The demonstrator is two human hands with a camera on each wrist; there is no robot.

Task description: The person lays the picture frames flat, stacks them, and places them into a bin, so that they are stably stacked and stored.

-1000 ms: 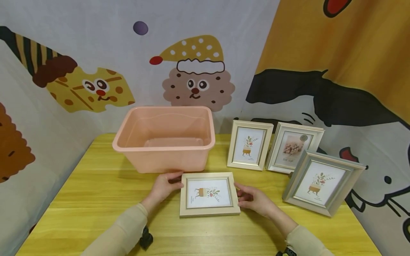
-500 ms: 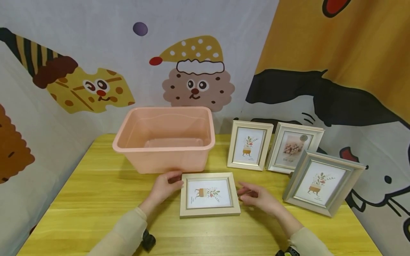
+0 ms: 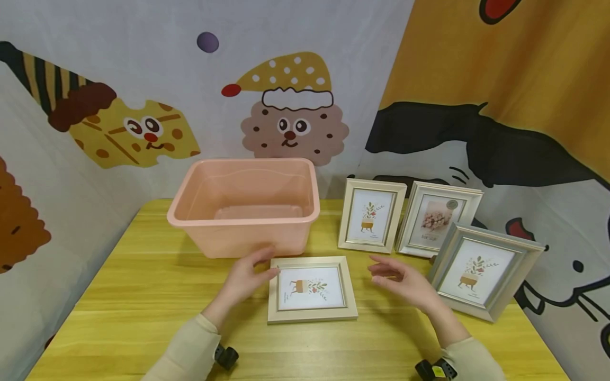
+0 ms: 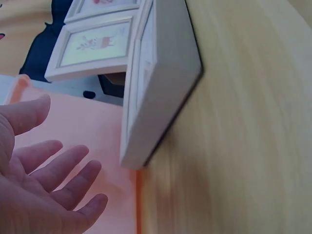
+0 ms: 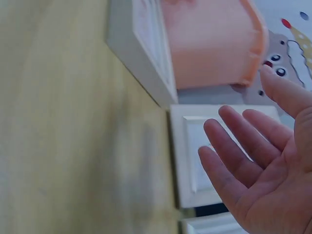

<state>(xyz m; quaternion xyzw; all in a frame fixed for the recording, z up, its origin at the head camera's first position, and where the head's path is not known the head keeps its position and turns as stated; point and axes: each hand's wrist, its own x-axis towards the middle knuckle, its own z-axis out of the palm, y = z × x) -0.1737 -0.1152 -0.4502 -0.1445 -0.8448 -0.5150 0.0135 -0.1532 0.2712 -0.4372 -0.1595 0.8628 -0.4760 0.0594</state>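
A cream picture frame [image 3: 312, 289] with a plant print lies flat on the table, its picture turned sideways. My left hand [image 3: 243, 280] hovers at its left end, thumb overlapping the corner in the head view. In the left wrist view the fingers [image 4: 73, 163] are spread and hold nothing, with the frame's side edge [image 4: 168, 73] beside them. To the right of the frame, a gap away from it, is my right hand [image 3: 405, 283]. Its fingers [image 5: 234, 146] are loosely extended and hold nothing in the right wrist view.
A pink plastic bin [image 3: 243, 233] stands just behind the lying frame. Upright at the right are a cream frame [image 3: 371, 244], a white frame with a blossom picture [image 3: 438, 219] and a grey-silver frame [image 3: 481, 270]. A printed cloth [image 3: 190, 95] hangs behind the wooden table [image 3: 143, 286].
Both hands have come away from the lying frame. The right hand has moved off to the right, and the left has lifted slightly. The frame stays in place.
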